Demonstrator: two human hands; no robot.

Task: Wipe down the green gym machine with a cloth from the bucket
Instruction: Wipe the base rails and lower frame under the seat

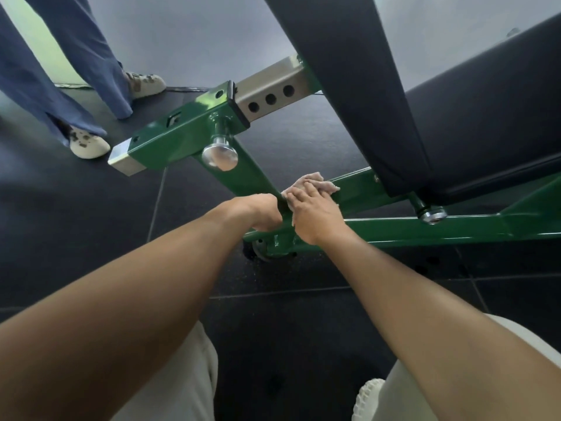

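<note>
- The left hand (pixel 267 214) is curling around the slanted bar (pixel 252 177) of the green gym machine (pixel 182 129); its fingertips are hiding behind the bar.
- The right hand (pixel 312 214) is lying just beside it with fingers laid flat, pressing one pinkish cloth (pixel 317 181) onto the green rail where the slanted bar is meeting it.
- The cloth is bunching out past the fingertips, toward the lower edge of a black pad (pixel 349 86).
- Two black pads are showing: that long one is running up out of view, and a second pad (pixel 485 117) is spreading to the right, overhanging the rail.
- Two chrome knobs are sticking out of the frame: one pull-pin knob (pixel 219 154) under the green sleeve, another knob (pixel 432 214) below the pads.
- A silver tube (pixel 270 86) is sliding through the green sleeve, showing three round holes.
- One small black wheel (pixel 261 250) is sitting under the frame, below the hands.
- The dark tiled floor (pixel 273 287) is lying open between the frame and the wearer's two knees in pale trousers (pixel 182 375).
- Another person's legs in blue trousers (pixel 91 56) are standing well apart at upper left, wearing two pale patterned shoes (pixel 89 144).
</note>
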